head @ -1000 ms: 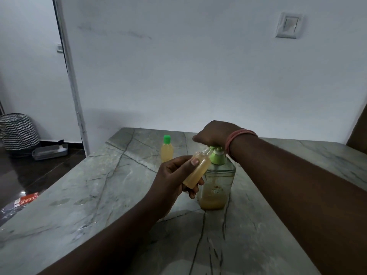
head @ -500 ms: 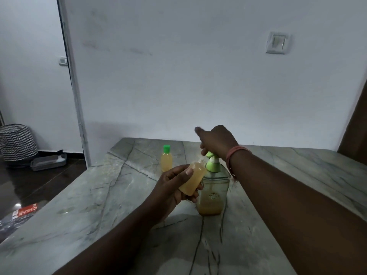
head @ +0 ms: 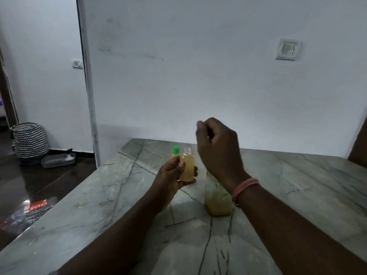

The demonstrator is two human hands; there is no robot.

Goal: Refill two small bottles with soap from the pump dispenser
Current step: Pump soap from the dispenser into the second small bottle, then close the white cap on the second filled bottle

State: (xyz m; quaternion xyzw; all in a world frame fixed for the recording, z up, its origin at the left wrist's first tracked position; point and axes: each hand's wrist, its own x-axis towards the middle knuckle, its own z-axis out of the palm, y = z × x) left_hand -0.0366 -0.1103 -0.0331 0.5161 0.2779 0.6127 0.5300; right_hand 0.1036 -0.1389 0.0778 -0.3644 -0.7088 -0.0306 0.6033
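Our left hand (head: 170,175) fingers grip the open small bottle (head: 187,167), now upright and nearly full. Our right hand (head: 216,145) has left the pump dispenser (head: 217,203) on the bench (head: 278,185), fingers curled, empty. Capping seems next, like the capped bottle (head: 175,152) behind.

right hand (head: 216,147): lifted off the pump, now raised above the dispenser (head: 218,201) with fingers curled, hiding its top
left hand (head: 172,175): has drawn the open bottle (head: 187,167) away from the spout, now upright
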